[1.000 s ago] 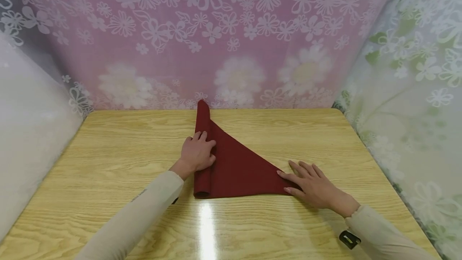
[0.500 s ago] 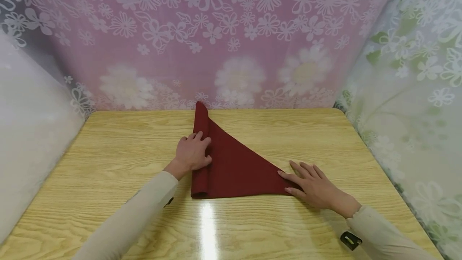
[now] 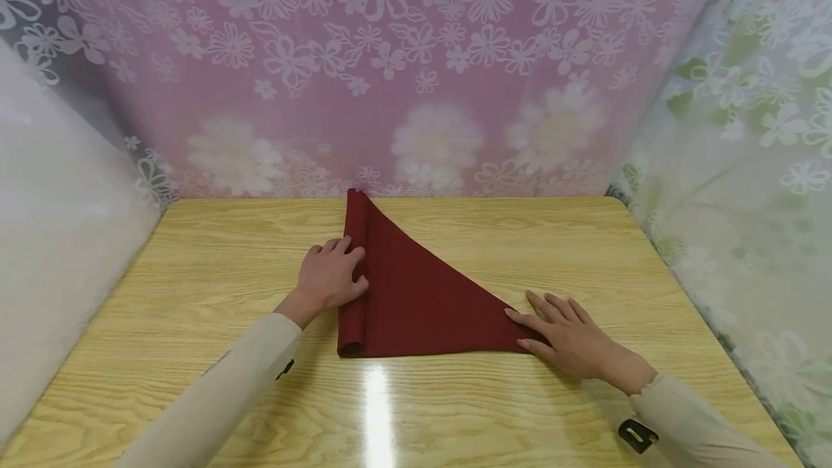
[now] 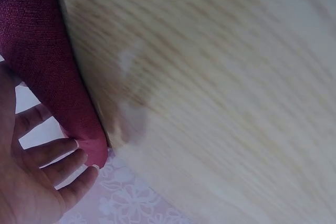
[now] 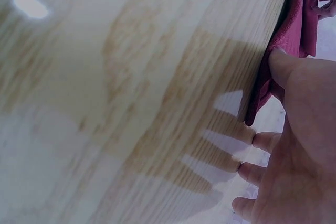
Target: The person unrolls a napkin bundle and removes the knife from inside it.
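A dark red cloth [image 3: 422, 295] lies on the wooden table, its left side in a loose roll [image 3: 354, 323] and the rest spread flat, tapering to a corner on the right. My left hand [image 3: 330, 274] rests on the roll, fingers spread and slightly bent. In the left wrist view, its fingertips touch the red fabric [image 4: 47, 51] near the far end. With fairly straight fingers, my right hand [image 3: 572, 338] presses the tapered corner, thumb and index finger on the fabric. The other right fingertips touch the wood, as the right wrist view shows the hand [image 5: 310, 135] beside the cloth's edge.
The light wooden table [image 3: 247, 237] reaches back to a pink floral curtain [image 3: 338, 92]. Pale sheeting [image 3: 58, 186] hangs at the left, and a green-and-white floral one [image 3: 741, 201] at the right. A bright reflection shines at the front middle.
My left hand has moved left along with the roll, which is now thinner at its far end. More flat cloth shows between the hands. The right hand keeps its place on the corner.
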Demonstrator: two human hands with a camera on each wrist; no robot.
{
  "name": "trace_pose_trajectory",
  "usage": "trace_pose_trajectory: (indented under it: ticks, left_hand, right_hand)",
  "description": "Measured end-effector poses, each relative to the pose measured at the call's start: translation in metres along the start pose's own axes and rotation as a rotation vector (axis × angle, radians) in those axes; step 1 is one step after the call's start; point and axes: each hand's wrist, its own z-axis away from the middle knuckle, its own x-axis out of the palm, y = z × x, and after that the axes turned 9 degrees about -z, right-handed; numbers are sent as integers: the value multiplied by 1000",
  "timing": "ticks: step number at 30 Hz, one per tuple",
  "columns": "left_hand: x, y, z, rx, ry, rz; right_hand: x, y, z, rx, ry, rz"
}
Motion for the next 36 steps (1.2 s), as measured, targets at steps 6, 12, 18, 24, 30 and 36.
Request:
trace_pose_trajectory:
  ticks: [6, 12, 18, 24, 30, 36]
  left_hand:
    - [6, -5, 6, 22, 68, -5]
    - [10, -9, 8, 28, 67, 6]
    - [12, -14, 11, 30, 41, -25]
    - [12, -18, 12, 23, 13, -30]
    - [15, -24, 16, 6, -1, 2]
    - [15, -28, 19, 10, -35, 13]
  right_hand:
    - [-3, -4, 0, 40, -40, 7]
    - [-3, -3, 0, 44, -42, 8]
    - [-2, -2, 0, 31, -28, -6]
    - [8, 10, 2, -27, 38, -23]
    - [5, 6, 1, 5, 2, -17]
    - [-4, -5, 0, 56, -46, -18]
